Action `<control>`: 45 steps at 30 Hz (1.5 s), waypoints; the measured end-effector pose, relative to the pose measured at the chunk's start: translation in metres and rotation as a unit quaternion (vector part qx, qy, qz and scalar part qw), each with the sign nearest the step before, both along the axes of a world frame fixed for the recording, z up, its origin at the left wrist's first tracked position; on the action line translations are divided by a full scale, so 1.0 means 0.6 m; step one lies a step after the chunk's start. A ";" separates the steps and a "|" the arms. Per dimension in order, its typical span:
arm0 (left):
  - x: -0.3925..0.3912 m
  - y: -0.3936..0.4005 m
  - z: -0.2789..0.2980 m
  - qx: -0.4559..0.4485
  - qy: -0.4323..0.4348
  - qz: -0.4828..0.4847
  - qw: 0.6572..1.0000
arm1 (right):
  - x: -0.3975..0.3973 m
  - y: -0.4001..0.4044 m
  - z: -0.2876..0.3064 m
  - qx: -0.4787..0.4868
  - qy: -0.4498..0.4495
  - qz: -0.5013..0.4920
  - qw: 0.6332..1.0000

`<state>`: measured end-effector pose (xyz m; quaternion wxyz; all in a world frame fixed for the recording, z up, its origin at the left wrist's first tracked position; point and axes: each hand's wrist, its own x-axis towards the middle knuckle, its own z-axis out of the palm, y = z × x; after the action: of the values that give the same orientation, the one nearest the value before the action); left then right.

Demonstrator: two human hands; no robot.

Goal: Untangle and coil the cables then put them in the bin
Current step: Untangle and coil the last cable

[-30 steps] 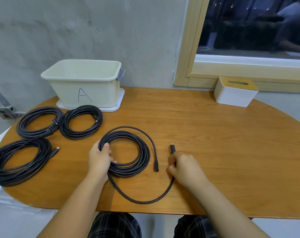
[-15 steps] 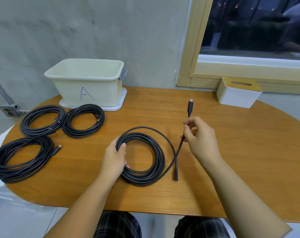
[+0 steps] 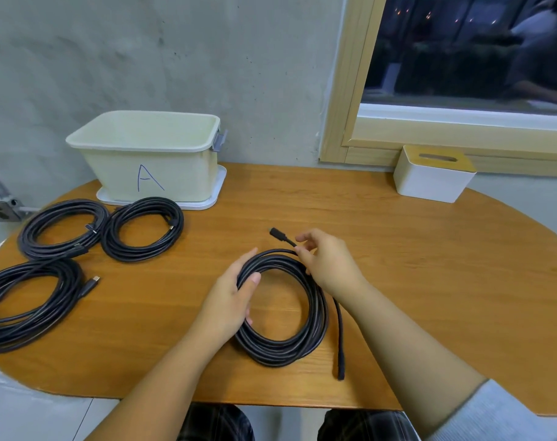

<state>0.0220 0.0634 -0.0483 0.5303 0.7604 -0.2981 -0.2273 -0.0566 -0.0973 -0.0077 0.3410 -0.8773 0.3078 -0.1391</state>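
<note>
A black cable coil lies on the wooden table in front of me. My left hand grips the coil's left side, thumb inside the loop. My right hand pinches the cable's free end at the coil's top, and its plug sticks out to the upper left. The other plug end trails down at the coil's right. Three more black coils lie at the left: one far left, one beside it, one nearer me. The cream bin marked A stands behind them.
A white box with a yellow slotted lid sits at the back right under the window frame. The bin stands on a white tray against the grey wall. The table's curved front edge runs just above my knees.
My right hand has carried the free end from the front of the table up and round onto the coil's top. The loose loop is gone. My left hand kept hold of the coil.
</note>
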 end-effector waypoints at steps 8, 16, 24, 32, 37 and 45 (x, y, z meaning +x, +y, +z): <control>-0.006 -0.006 0.024 -0.030 -0.054 -0.035 0.997 | -0.002 -0.001 -0.001 -0.020 -0.078 0.020 0.997; -0.013 0.008 0.042 -0.085 -0.067 0.005 0.994 | -0.033 0.008 0.015 0.066 -0.044 0.135 0.988; -0.029 0.019 0.056 -0.114 -0.075 -0.001 0.991 | -0.066 0.019 0.017 0.129 -0.093 0.164 0.974; -0.029 0.032 0.062 -0.171 -0.023 0.045 0.984 | -0.106 0.030 0.006 0.150 -0.171 0.139 0.964; -0.035 0.036 0.063 -0.174 -0.020 0.040 0.984 | -0.115 0.046 -0.004 0.193 -0.197 0.055 0.960; -0.040 0.049 0.066 -0.165 -0.019 0.015 0.986 | -0.110 0.055 0.009 0.282 -0.206 -0.033 0.937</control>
<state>-0.0022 0.0927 -0.0088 0.6459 0.6711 -0.3301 -0.1530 -0.1223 -0.0646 -0.0021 0.6255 -0.6867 0.2861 -0.2354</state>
